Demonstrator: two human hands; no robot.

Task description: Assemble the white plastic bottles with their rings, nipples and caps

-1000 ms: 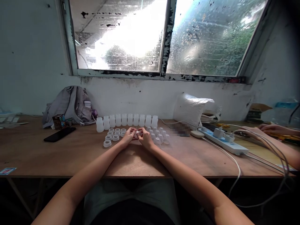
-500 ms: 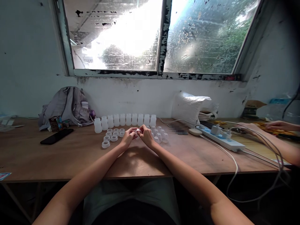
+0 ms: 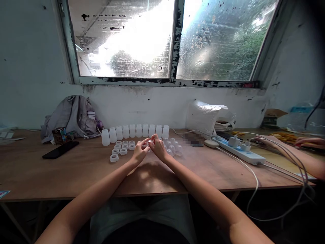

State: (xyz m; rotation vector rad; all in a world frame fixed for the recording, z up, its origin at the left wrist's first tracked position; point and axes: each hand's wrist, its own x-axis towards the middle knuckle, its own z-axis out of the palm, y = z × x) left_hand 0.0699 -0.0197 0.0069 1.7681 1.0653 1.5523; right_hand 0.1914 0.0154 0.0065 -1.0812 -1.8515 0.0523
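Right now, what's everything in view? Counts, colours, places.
bottles: ten, frosted white, row near wall
rings: about nine, white, left of centre
domed caps: several, clear, right of centre
small piece: one, pale, between the fingertips, mostly hidden
backpack: one, grey, left by wall
carton: one, brown, before backpack
phone: one, black, table's left
bag: one, white, right, by wall
power strip: one, white and blue, right
plugs: two, white, on strip
cables: several, white and grey, right
yellow items: several, far right, too small to identify
window: one, peeling frame, above
table: one, brown, beneath
other person's hands: two, bare, far right
left hand: one, bare, centre
right hand: one, bare, centre
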